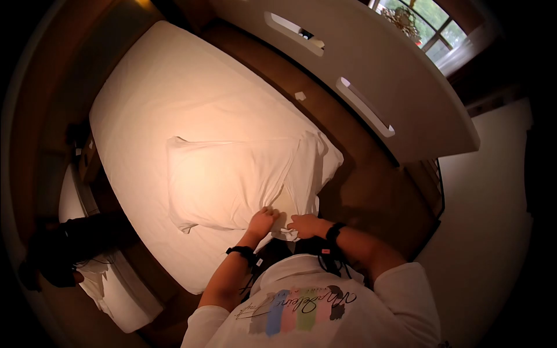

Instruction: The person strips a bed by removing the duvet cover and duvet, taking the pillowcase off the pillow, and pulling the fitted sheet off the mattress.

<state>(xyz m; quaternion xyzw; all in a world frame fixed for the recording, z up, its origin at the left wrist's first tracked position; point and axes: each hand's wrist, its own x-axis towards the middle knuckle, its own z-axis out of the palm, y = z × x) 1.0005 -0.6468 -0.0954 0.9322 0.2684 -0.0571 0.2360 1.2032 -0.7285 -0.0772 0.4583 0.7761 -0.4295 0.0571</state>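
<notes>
A white pillow in a wrinkled pillowcase (214, 174) lies flat on the bed, its open end toward the right. My left hand (264, 221) is closed on the edge of the pillowcase at the near side of the opening. A short way to the right, my right hand (306, 225) pinches the bunched cloth of the same opening. Between the two hands a cream patch of the pillow (282, 203) shows through the gap. Both wrists wear black bands. The fingertips are partly hidden in the folds.
The pillow rests on a bed with a white sheet (151, 81). Left, a person in dark clothing (75, 243) leans by another white-covered bed (125, 301). A pale panel with slots (400, 87) stands along the right, above brown floor with a small white scrap (300, 95).
</notes>
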